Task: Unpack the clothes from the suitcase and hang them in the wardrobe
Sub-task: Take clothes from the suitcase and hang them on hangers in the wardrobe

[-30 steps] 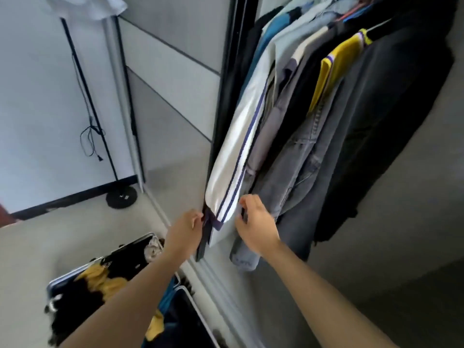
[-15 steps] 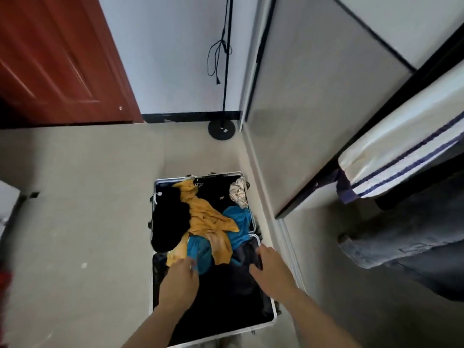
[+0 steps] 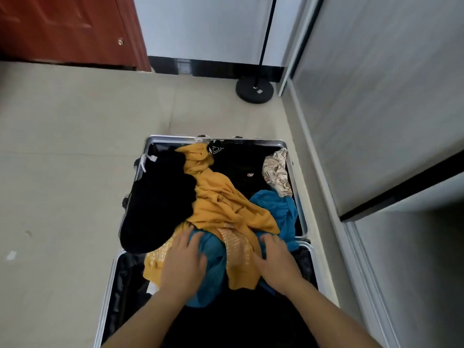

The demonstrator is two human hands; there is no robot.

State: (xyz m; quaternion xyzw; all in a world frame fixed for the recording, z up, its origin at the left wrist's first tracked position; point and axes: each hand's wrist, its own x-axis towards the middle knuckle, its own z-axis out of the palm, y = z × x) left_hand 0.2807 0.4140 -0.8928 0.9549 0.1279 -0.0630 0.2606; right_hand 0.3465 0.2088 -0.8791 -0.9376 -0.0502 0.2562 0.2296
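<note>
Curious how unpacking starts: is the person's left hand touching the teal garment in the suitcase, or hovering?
Touching. The head view shows the left hand lying on the teal garment, spread fingers pressed into its fabric with no gap visible.

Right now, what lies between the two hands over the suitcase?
In the head view, between the left hand and the right hand lie a fold of the teal garment and a lettered strip of the yellow garment.
</note>
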